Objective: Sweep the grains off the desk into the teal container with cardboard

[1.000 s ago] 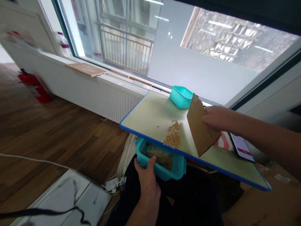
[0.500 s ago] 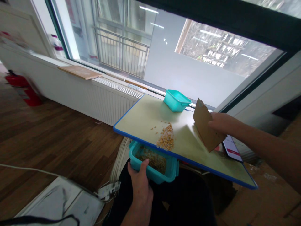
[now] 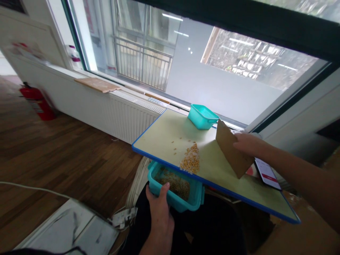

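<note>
My left hand (image 3: 160, 216) is closed on the near side of a teal plastic basket (image 3: 198, 200), thumb over the rim. The basket sits just under the table's front edge, above my lap, with a layer of mixed grains (image 3: 175, 186) inside. My right hand (image 3: 247, 144) grips a piece of brown cardboard (image 3: 231, 150) by its right edge. The cardboard stands tilted, its lower edge at or close to the tabletop. To its left lies a pile of yellow corn kernels and whitish grains (image 3: 190, 160) near the front edge, with a few stray kernels behind.
The small table (image 3: 159, 136) has a blue rim. A second teal basket (image 3: 202, 118) stands at its back by the window. A phone (image 3: 267, 173) lies at the right. A radiator (image 3: 130, 113) and a fire extinguisher (image 3: 38, 102) are on the left.
The cardboard has come down slightly towards the tabletop with my right hand. My left hand still holds the basket under the edge. The whole view has shifted a little.
</note>
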`<action>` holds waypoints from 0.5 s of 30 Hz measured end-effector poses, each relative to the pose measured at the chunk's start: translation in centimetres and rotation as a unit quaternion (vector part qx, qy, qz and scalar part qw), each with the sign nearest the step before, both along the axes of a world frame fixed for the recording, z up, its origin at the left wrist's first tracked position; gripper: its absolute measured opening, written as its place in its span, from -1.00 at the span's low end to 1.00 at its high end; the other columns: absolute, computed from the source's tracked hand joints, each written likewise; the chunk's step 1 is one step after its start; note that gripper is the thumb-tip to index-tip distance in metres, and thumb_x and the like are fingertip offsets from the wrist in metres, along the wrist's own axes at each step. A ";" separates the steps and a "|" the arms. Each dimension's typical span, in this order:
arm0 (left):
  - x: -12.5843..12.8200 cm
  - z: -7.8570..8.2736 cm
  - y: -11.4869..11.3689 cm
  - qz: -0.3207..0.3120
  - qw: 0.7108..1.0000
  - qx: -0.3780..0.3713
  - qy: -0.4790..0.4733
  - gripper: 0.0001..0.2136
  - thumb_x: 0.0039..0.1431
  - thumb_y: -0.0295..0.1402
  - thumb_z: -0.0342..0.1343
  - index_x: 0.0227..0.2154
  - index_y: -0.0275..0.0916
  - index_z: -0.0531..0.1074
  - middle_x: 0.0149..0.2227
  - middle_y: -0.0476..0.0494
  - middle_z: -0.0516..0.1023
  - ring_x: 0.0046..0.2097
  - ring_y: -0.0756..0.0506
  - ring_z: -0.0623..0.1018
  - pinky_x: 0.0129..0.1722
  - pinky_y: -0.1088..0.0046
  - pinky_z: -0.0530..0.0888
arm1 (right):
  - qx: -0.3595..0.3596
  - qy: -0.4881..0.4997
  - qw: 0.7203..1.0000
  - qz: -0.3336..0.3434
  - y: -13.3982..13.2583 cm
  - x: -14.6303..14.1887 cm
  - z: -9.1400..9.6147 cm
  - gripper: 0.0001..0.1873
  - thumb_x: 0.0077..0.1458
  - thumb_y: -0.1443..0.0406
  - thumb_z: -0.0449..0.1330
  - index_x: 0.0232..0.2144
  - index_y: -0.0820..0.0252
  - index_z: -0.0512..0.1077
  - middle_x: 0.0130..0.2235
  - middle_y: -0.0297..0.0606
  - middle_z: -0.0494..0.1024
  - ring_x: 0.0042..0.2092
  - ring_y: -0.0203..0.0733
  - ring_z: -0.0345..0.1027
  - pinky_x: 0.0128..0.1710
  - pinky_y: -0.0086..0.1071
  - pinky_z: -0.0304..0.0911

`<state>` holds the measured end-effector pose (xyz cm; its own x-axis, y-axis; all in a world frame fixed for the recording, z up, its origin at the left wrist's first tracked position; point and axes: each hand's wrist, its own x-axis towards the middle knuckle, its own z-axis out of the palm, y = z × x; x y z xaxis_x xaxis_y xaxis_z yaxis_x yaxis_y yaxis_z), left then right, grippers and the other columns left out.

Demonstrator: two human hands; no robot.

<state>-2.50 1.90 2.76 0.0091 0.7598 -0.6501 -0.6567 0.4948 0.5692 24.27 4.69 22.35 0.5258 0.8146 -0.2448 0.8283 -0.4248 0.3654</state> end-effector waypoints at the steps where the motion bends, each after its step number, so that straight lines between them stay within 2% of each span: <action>1: 0.0 0.0 0.0 -0.002 1.000 0.002 0.001 -0.43 0.07 -0.44 0.25 0.14 -0.03 0.23 -0.08 -0.12 0.52 -0.20 -0.09 0.57 -0.15 0.27 0.55 | 0.000 0.006 1.000 0.007 -0.1 -0.4 0.0 -0.67 0.09 0.37 0.01 -0.16 0.37 0.47 -0.16 0.05 0.58 -0.18 -0.10 0.48 -0.30 -0.40 0.22; 10: -0.1 -0.1 0.1 -0.007 1.000 -0.015 0.002 -0.26 0.07 -0.40 0.26 0.28 0.00 0.05 0.04 -0.18 0.48 -0.09 -0.12 0.56 -0.17 0.30 0.55 | 0.006 0.035 0.997 0.066 -1.6 -3.5 -0.7 -0.66 0.12 0.34 -0.02 -0.08 0.30 0.39 -0.14 0.05 0.57 -0.17 -0.01 0.47 -0.27 -0.29 0.21; 15: -0.1 0.0 0.1 0.010 1.000 -0.017 -0.008 -0.26 0.08 -0.43 0.25 0.28 -0.02 0.05 -0.01 -0.16 0.51 -0.13 -0.09 0.57 -0.10 0.30 0.53 | 0.024 0.023 0.992 0.118 -2.7 -4.8 -0.9 -0.70 0.14 0.34 -0.02 -0.11 0.20 0.40 -0.14 -0.03 0.58 -0.18 -0.02 0.48 -0.21 -0.26 0.24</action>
